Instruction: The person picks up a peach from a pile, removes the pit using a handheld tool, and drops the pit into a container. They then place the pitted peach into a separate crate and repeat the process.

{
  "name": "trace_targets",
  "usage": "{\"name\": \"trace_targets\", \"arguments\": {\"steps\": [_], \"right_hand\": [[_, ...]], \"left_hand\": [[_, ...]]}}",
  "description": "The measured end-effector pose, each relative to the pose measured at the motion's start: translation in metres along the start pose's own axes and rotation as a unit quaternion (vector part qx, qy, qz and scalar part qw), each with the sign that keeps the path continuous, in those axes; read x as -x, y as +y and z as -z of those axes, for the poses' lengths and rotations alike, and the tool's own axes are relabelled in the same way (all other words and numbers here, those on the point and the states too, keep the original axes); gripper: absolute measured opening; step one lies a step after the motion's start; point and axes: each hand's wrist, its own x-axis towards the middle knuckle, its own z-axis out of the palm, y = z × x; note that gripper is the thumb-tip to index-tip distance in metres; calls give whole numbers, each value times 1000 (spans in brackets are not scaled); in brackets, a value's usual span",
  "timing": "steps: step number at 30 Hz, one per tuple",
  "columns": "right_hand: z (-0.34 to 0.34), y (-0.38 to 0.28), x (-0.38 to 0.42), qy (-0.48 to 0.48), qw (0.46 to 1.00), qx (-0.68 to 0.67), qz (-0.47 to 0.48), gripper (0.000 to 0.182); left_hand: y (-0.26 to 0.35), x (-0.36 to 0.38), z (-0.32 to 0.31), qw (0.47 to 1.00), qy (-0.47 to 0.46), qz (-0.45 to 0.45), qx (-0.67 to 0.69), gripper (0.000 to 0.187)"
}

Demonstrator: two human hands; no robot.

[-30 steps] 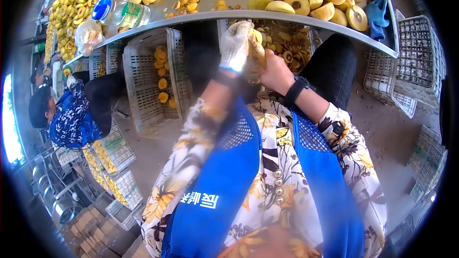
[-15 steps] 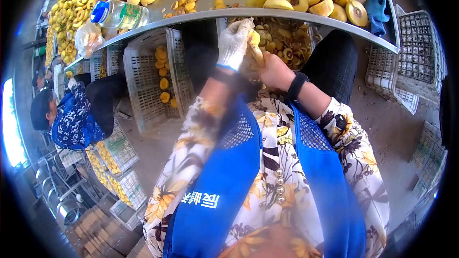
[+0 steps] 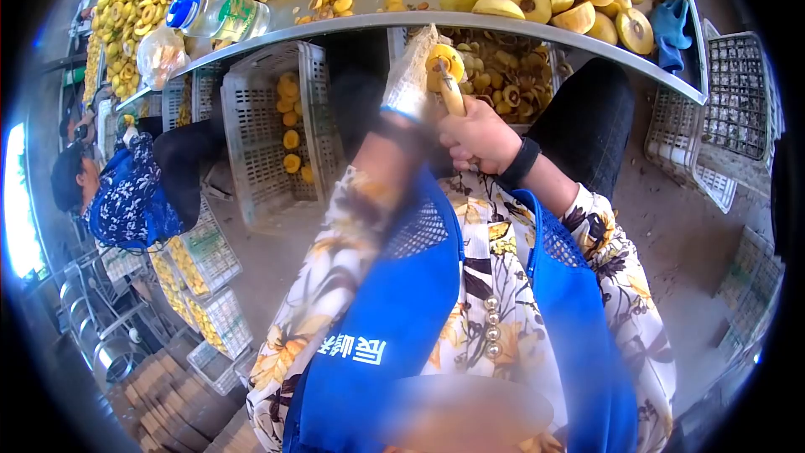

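Left hand (image 3: pixel 409 80): one, in a pale knitted glove with a blue-edged cuff; fingers closed around a half fruit (image 3: pixel 446 57), yellow, its cut face in view. Right hand (image 3: pixel 480 134): one, bare, a black band (image 3: pixel 520 163) at the wrist; fist wrapped snugly on the slim pale handle of a tool (image 3: pixel 453 99). Far end of the tool: at the cut face of the half fruit; whether it enters the flesh cannot be told. Place of the half fruit: just below the rim of the table (image 3: pixel 369 26), beside a heap (image 3: pixel 507 94) of cut fruit lower down.

On the table: a right pile (image 3: pixel 530 2) of yellow halves; a left pile (image 3: pixel 134 17), larger in spread; small pieces (image 3: pixel 340 5) between the two; a bottle (image 3: pixel 220 17), clear, blue-capped; a bag (image 3: pixel 161 57), clear, beside the bottle, contents indistinct; a blue glove (image 3: pixel 668 29), at the right corner.

Around: a white crate (image 3: pixel 241 122) with halves inside, left of the arms; stacked crates (image 3: pixel 729 88) at right; a co-worker (image 3: pixel 130 197) in a blue patterned top, far left; fruit crates (image 3: pixel 220 253) near that person
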Motion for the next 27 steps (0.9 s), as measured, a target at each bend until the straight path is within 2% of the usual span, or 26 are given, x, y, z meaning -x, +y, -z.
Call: {"name": "trace_targets", "arguments": {"steps": [4, 7, 9, 11, 13, 15, 16, 19, 22, 25, 27], "right_hand": [[1, -1, 1, -24, 999, -25, -3, 13], [3, -1, -3, -32, 999, -29, -15, 13], [-1, -1, -1, -4, 1000, -4, -29, 13], [-6, -3, 3, 19, 999, 39, -8, 12], [-8, 0, 3, 47, 994, 96, 0, 12], [-7, 6, -3, 81, 983, 166, -2, 12], [-7, 6, -1, 70, 987, 141, -8, 12], [-7, 5, 5, 20, 998, 40, -34, 11], [2, 3, 5, -68, 988, -113, -75, 11], [-1, 3, 6, -70, 985, -141, -67, 9], [0, 11, -1, -67, 987, -136, -61, 9]], "left_hand": [[10, 5, -12, 985, 56, 126, 107, 33], [12, 14, -16, 987, 57, 115, 97, 30], [-6, 3, -5, 999, 43, 5, 23, 29], [-7, 1, -5, 998, 43, -32, -22, 27], [-2, 1, -9, 998, 57, 6, -35, 26], [1, 1, -10, 992, 31, 122, 7, 26], [2, 2, -9, 983, 19, 179, 30, 26], [-4, 7, -12, 988, 51, 138, 44, 28], [-11, 2, -2, 991, 12, 114, 72, 28], [-9, 4, -5, 986, -29, 135, 96, 28], [-9, 2, -1, 982, -17, 148, 112, 29]]}}
